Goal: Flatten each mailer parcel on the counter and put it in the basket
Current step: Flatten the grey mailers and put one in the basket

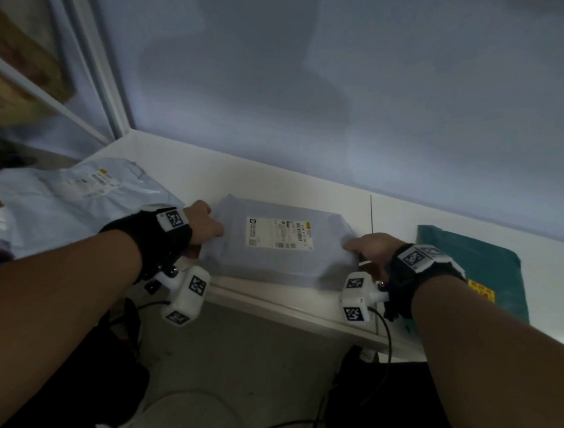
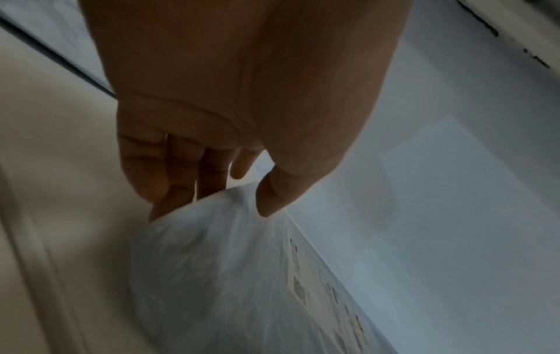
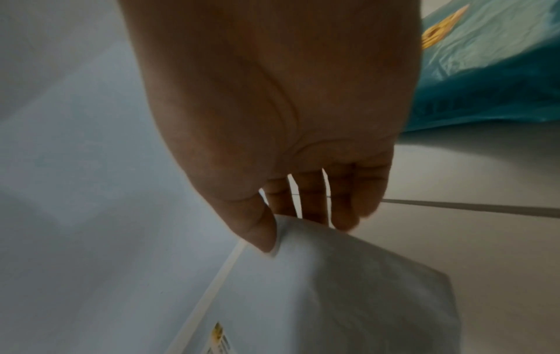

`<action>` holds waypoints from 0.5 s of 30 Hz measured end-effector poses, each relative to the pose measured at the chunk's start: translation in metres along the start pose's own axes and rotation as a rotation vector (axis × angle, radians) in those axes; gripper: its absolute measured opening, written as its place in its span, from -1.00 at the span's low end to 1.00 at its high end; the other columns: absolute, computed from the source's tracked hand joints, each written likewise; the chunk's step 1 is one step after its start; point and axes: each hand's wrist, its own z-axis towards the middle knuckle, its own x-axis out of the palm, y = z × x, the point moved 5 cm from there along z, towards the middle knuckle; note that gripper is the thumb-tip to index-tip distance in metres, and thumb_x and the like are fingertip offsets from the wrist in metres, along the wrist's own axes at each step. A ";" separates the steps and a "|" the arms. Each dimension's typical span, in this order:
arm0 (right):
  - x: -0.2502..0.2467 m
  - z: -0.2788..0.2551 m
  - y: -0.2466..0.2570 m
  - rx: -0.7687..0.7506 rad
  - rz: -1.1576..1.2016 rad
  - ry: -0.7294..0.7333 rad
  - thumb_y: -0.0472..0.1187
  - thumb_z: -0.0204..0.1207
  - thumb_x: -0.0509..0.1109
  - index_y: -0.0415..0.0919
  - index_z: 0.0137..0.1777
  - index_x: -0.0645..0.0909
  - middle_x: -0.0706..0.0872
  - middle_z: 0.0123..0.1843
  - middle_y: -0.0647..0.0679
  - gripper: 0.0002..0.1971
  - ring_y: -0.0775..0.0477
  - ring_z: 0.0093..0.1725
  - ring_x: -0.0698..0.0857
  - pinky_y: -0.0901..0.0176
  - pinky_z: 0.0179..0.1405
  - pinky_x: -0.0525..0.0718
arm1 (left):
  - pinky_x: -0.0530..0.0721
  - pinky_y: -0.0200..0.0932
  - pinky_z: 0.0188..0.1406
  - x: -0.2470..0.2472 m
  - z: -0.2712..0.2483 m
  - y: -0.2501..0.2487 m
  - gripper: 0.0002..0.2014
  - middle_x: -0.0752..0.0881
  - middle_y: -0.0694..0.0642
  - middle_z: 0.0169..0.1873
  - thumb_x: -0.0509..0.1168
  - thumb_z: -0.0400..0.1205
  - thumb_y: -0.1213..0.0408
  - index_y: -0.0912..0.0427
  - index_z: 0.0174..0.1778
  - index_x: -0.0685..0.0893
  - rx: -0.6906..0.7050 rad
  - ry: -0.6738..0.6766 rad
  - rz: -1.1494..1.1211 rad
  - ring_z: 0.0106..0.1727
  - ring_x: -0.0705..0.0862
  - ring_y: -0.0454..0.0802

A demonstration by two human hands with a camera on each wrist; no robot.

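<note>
A grey mailer parcel (image 1: 277,260) with a white shipping label lies on the white counter (image 1: 209,177), near its front edge. My left hand (image 1: 205,224) pinches the parcel's left edge (image 2: 218,239), thumb on top and fingers (image 2: 179,186) underneath. My right hand (image 1: 369,247) pinches the right edge (image 3: 348,275) the same way, thumb above and fingers (image 3: 315,206) below. The basket is not in view.
A pale grey mailer (image 1: 72,197) with a label lies crumpled on the counter to the left. A teal mailer (image 1: 472,262) with a yellow sticker lies to the right. The wall stands close behind. Floor and cables lie below the counter edge.
</note>
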 end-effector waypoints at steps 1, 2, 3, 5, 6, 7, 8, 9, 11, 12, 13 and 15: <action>-0.002 0.000 0.002 -0.010 0.007 -0.025 -0.12 0.56 0.45 -0.40 0.08 0.66 0.75 0.00 -0.31 -0.69 -0.24 -0.23 0.71 0.16 -0.48 0.47 | 0.68 -0.09 -0.31 0.000 0.000 0.000 -0.65 0.68 0.43 0.01 0.29 0.64 0.19 0.36 0.22 0.49 0.001 0.022 0.012 -0.14 0.72 0.32; -0.004 0.001 0.004 -0.019 0.024 -0.049 -0.12 0.56 0.45 -0.38 0.02 0.66 0.73 -0.08 -0.28 -0.72 -0.16 -0.36 0.63 0.17 -0.50 0.46 | 0.60 -0.15 -0.40 0.000 0.003 0.001 -0.64 0.71 0.44 -0.03 0.27 0.66 0.17 0.46 0.15 0.56 0.015 0.045 0.042 -0.16 0.74 0.35; -0.004 0.001 0.006 -0.025 0.042 -0.060 -0.12 0.55 0.45 -0.36 -0.05 0.65 0.72 -0.15 -0.27 -0.75 -0.12 -0.43 0.57 0.18 -0.52 0.44 | 0.56 -0.18 -0.44 -0.001 0.006 0.002 -0.62 0.73 0.46 -0.03 0.26 0.66 0.14 0.47 0.13 0.61 0.030 0.056 0.060 -0.15 0.76 0.38; -0.003 0.003 0.008 -0.023 0.065 -0.059 -0.14 0.53 0.45 -0.35 -0.15 0.62 0.70 -0.27 -0.29 -0.77 -0.14 -0.48 0.55 0.18 -0.57 0.42 | 0.54 -0.21 -0.46 -0.005 0.008 0.001 -0.63 0.73 0.46 0.00 0.28 0.66 0.12 0.41 0.12 0.64 0.062 0.037 0.036 -0.21 0.74 0.33; -0.003 0.004 0.009 -0.021 0.074 -0.068 -0.15 0.53 0.44 -0.35 -0.18 0.61 0.69 -0.32 -0.30 -0.77 -0.16 -0.47 0.56 0.18 -0.57 0.42 | 0.52 -0.21 -0.47 -0.008 0.010 -0.001 -0.65 0.73 0.47 0.00 0.29 0.65 0.13 0.39 0.12 0.65 0.079 0.020 0.011 -0.27 0.70 0.27; -0.003 0.004 0.011 -0.023 0.084 -0.084 -0.17 0.53 0.43 -0.34 -0.21 0.59 0.66 -0.34 -0.30 -0.77 -0.17 -0.45 0.57 0.18 -0.56 0.41 | 0.49 -0.22 -0.48 -0.011 0.011 -0.002 -0.66 0.72 0.49 0.02 0.31 0.65 0.14 0.39 0.11 0.67 0.091 0.004 -0.023 -0.33 0.65 0.22; -0.004 0.005 0.011 -0.028 0.092 -0.103 -0.18 0.53 0.43 -0.34 -0.25 0.58 0.63 -0.35 -0.30 -0.77 -0.18 -0.44 0.55 0.17 -0.54 0.40 | 0.46 -0.23 -0.49 -0.013 0.013 -0.004 -0.67 0.71 0.51 0.03 0.32 0.64 0.16 0.40 0.11 0.68 0.103 -0.010 -0.060 -0.39 0.59 0.18; -0.004 0.005 0.013 -0.031 0.092 -0.117 -0.18 0.53 0.42 -0.35 -0.28 0.57 0.61 -0.37 -0.29 -0.75 -0.17 -0.46 0.52 0.15 -0.51 0.39 | 0.43 -0.23 -0.50 -0.016 0.014 -0.005 -0.67 0.70 0.54 0.03 0.33 0.63 0.18 0.43 0.10 0.69 0.108 -0.019 -0.090 -0.44 0.54 0.14; -0.004 0.007 0.016 -0.028 0.082 -0.122 -0.17 0.54 0.41 -0.33 -0.33 0.54 0.56 -0.47 -0.25 -0.71 -0.14 -0.52 0.48 0.17 -0.50 0.39 | 0.40 -0.21 -0.51 -0.017 0.017 -0.007 -0.65 0.69 0.53 -0.14 0.36 0.62 0.18 0.48 0.07 0.68 0.088 -0.008 -0.130 -0.50 0.47 0.10; -0.004 0.007 0.018 -0.020 0.081 -0.119 -0.14 0.55 0.40 -0.31 -0.35 0.53 0.54 -0.53 -0.21 -0.68 -0.11 -0.56 0.46 0.22 -0.53 0.39 | 0.39 -0.22 -0.51 -0.016 0.018 -0.008 -0.65 0.65 0.45 -0.29 0.36 0.62 0.18 0.48 0.04 0.68 0.072 0.008 -0.138 -0.52 0.45 0.09; -0.004 0.005 0.019 -0.013 0.084 -0.117 -0.10 0.57 0.40 -0.30 -0.36 0.53 0.52 -0.57 -0.18 -0.66 -0.09 -0.60 0.45 0.28 -0.56 0.38 | 0.38 -0.23 -0.53 -0.015 0.020 -0.010 -0.65 0.59 0.36 -0.41 0.36 0.63 0.17 0.48 0.04 0.67 0.061 0.021 -0.140 -0.55 0.43 0.07; -0.003 -0.001 0.023 -0.001 0.088 -0.085 -0.04 0.62 0.39 -0.27 -0.32 0.54 0.50 -0.60 -0.13 -0.64 -0.05 -0.69 0.42 0.36 -0.65 0.34 | 0.35 -0.28 -0.60 -0.012 0.019 -0.015 -0.69 0.50 0.23 -0.57 0.33 0.65 0.17 0.43 -0.03 0.66 0.055 0.040 -0.106 -0.64 0.40 0.04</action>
